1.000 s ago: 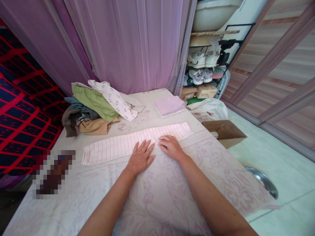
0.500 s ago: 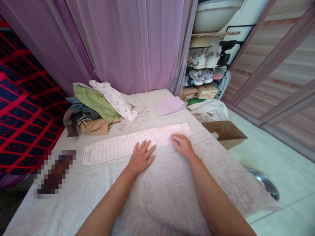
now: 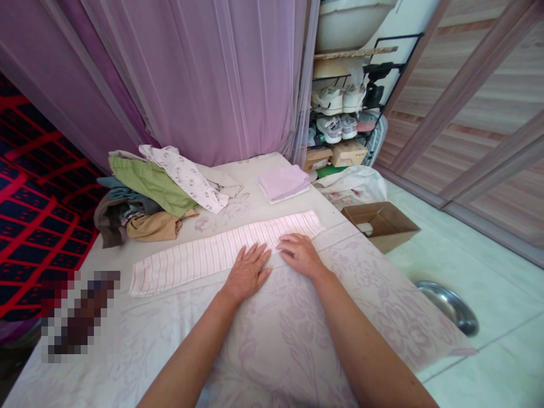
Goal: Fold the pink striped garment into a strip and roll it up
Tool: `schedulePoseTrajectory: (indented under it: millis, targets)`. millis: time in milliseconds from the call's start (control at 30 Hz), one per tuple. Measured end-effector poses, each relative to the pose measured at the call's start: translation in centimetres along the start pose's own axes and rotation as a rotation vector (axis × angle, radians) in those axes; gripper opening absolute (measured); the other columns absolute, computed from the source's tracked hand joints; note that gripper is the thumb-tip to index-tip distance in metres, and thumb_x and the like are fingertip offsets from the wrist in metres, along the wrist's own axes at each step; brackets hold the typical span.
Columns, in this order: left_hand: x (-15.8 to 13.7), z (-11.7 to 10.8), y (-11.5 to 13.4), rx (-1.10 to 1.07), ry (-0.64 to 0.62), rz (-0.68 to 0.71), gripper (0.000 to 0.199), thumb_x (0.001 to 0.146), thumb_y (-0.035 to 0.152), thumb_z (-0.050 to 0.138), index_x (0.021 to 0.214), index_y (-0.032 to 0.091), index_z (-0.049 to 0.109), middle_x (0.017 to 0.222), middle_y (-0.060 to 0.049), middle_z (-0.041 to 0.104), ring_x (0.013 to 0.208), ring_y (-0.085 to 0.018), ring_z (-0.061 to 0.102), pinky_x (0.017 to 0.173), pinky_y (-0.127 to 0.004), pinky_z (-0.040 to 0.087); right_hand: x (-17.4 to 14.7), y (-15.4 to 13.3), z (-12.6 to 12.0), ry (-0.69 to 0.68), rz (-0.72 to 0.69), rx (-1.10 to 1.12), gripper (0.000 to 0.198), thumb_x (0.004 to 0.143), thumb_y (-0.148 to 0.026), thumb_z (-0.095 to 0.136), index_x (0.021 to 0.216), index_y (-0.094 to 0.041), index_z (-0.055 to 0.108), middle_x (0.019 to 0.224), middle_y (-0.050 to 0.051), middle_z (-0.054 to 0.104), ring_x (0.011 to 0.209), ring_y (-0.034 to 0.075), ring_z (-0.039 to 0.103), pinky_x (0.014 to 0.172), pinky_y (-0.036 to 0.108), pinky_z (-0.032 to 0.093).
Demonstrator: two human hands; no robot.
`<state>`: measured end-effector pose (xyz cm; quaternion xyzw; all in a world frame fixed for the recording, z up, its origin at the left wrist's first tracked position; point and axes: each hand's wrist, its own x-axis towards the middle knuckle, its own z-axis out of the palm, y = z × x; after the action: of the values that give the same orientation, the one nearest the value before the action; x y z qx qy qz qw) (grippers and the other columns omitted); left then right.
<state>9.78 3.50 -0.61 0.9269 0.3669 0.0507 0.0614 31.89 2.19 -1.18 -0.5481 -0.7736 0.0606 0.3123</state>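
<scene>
A long folded strip of pink-and-white striped cloth [image 3: 187, 258] lies across the patterned bed cover [image 3: 293, 328]. My left hand [image 3: 249, 273] rests flat on its near edge, fingers stretched out and a little apart. Just to the right, my right hand [image 3: 301, 256] touches the same edge with its fingers slightly bent and its thumb apart; nothing shows in its grasp. Beyond the strip sits a small folded stack with lilac cloth [image 3: 284, 181] on top of a white layer. What kind of garment the striped strip is, I cannot tell.
A loose heap of clothes with green trousers [image 3: 148, 182] lies at the back left, before a purple curtain [image 3: 204, 85]. On the right stand a shoe rack [image 3: 335, 113], an open cardboard box [image 3: 378, 224] and a metal basin [image 3: 450, 309] on the floor.
My right hand has slid left along the striped cloth, closer to my left hand. My left hand stays flat on the cloth. The camera view has shifted slightly.
</scene>
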Motion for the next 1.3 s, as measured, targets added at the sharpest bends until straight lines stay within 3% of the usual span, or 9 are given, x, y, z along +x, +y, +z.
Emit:
schedulePoseTrajectory:
  millis: [667, 800, 1000, 1167, 1300]
  targets:
    - [-0.3, 0.1, 0.3, 0.049, 0.028, -0.004, 0.049, 0.097, 0.043, 0.037, 0.143, 0.027, 0.039, 0.153, -0.005, 0.034, 0.142, -0.026, 0.026, 0.115, -0.053, 0.020, 0.4, -0.4, 0.2, -0.060, -0.003, -0.001, 0.013, 0.086, -0.019, 0.057, 0.085, -0.024, 0.069, 0.108, 0.004, 0.068, 0.103, 0.020, 0.057, 0.090, 0.039, 0.039]
    - [-0.1, -0.3, 0.5, 0.028, 0.023, -0.017, 0.047, 0.096, 0.042, 0.039, 0.140, 0.027, 0.043, 0.153, -0.006, 0.035, 0.142, -0.026, 0.028, 0.114, -0.054, 0.022, 0.3, 0.3, 0.1, -0.008, 0.021, 0.087, 0.014, 0.082, -0.018, 0.058, 0.079, -0.024, 0.069, 0.104, 0.004, 0.070, 0.099, 0.020, 0.061, 0.088, 0.038, 0.043]
    - [0.8, -0.3, 1.5, -0.025, 0.031, -0.014, 0.048, 0.093, 0.036, 0.041, 0.138, 0.020, 0.044, 0.152, -0.007, 0.036, 0.142, -0.022, 0.026, 0.117, -0.048, 0.019, -0.4, 3.1, -1.1, 0.193, 0.203, 0.242, 0.017, 0.081, -0.021, 0.051, 0.082, -0.023, 0.068, 0.097, 0.005, 0.072, 0.094, 0.019, 0.065, 0.086, 0.035, 0.049]
    - [1.3, -0.1, 1.8, -0.048, 0.005, 0.023, 0.051, 0.095, 0.038, 0.038, 0.143, 0.023, 0.038, 0.152, -0.005, 0.036, 0.143, -0.022, 0.026, 0.118, -0.049, 0.017, -0.7, 3.2, -1.2, 0.084, 0.111, 0.159, 0.018, 0.074, -0.014, 0.056, 0.078, -0.024, 0.070, 0.099, 0.004, 0.072, 0.095, 0.020, 0.064, 0.088, 0.038, 0.048]
    - [1.4, -0.2, 1.9, -0.044, -0.001, 0.009, 0.050, 0.094, 0.039, 0.039, 0.141, 0.023, 0.041, 0.153, -0.005, 0.035, 0.143, -0.023, 0.026, 0.117, -0.050, 0.017, -0.7, 3.2, -1.3, 0.133, 0.126, 0.111, 0.023, 0.074, -0.011, 0.051, 0.076, -0.024, 0.069, 0.095, 0.003, 0.073, 0.093, 0.020, 0.064, 0.087, 0.037, 0.048]
